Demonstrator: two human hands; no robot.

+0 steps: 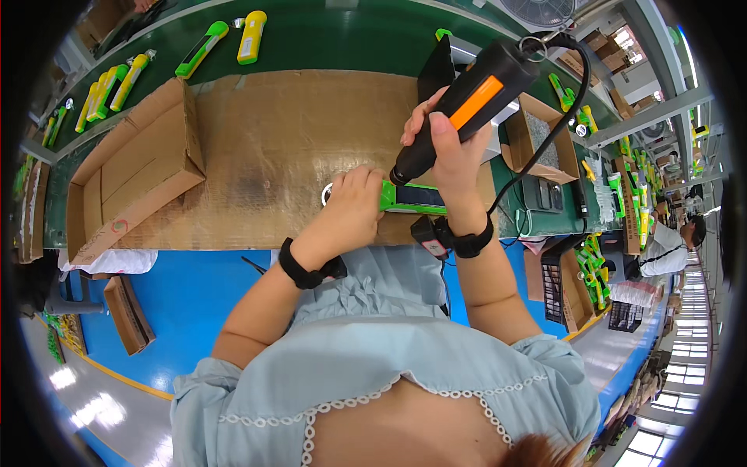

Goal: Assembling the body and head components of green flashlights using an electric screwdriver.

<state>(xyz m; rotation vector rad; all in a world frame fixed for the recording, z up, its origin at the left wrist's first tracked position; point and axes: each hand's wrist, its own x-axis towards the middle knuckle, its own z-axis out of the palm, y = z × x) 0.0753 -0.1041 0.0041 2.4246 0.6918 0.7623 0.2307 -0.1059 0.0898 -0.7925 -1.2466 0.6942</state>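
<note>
My right hand (pixel 453 159) is wrapped round a black electric screwdriver (pixel 467 97) with an orange stripe and a cable at its top. The screwdriver is tilted, its tip pointing down and left at a green flashlight-shaped device (pixel 420 199) with a dark panel. Whether the tip touches the device cannot be made out. My left hand (pixel 352 208) grips the device's left end and presses it to the cardboard sheet (pixel 296 132). A white ring (pixel 327 194) shows just beyond the left fingers. Both wrists wear black bands.
An open cardboard box (pixel 140 167) stands at the left. Several green and yellow flashlights (pixel 251 37) lie along the green bench behind. At the right is a small box of screws or similar small parts (pixel 543 140). The screwdriver's cable (pixel 556 128) hangs down past my right wrist.
</note>
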